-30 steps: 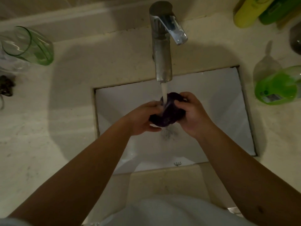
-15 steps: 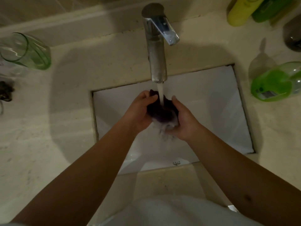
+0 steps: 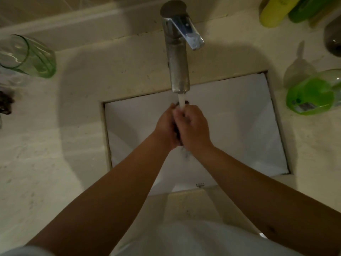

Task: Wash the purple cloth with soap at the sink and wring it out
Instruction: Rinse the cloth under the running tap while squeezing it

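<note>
Over the white sink [image 3: 239, 117], my left hand [image 3: 166, 126] and my right hand [image 3: 193, 126] are pressed tightly together under the running water from the metal tap [image 3: 178, 58]. The purple cloth [image 3: 177, 133] is squeezed between the palms, and only a thin dark strip of it shows between them and at the fingertips. Water runs out below the hands into the basin.
A green soap bottle [image 3: 311, 95] lies on the beige counter right of the sink. Yellow [image 3: 275, 10] and green bottles stand at the back right. A green glass [image 3: 27, 56] lies on the counter at the left.
The hands have closed together around the cloth, which showed as a dark bundle between them before and is now nearly hidden. The hands sit slightly closer to the spout.
</note>
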